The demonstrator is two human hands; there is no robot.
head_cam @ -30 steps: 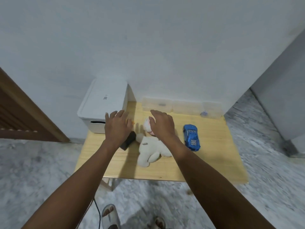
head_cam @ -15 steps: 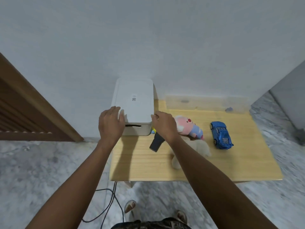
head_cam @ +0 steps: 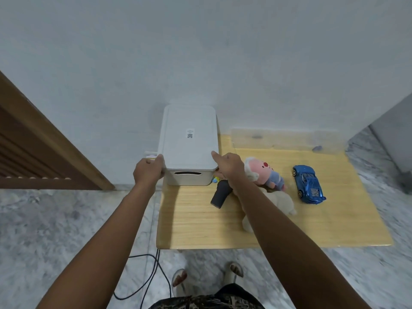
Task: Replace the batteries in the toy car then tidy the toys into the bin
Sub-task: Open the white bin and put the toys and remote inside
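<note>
Bin (head_cam: 188, 178) lid (head_cam: 189, 141) is gripped at both near corners by left hand (head_cam: 149, 172) and right hand (head_cam: 230, 169); lifting evenly should free it.

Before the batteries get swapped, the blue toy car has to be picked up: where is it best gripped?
Likely across its middle, from above. The blue toy car sits upright on its wheels on the table, apart from the plush toys, its long flanks free on both sides. Thumb and fingers should fit one on each flank.
</note>
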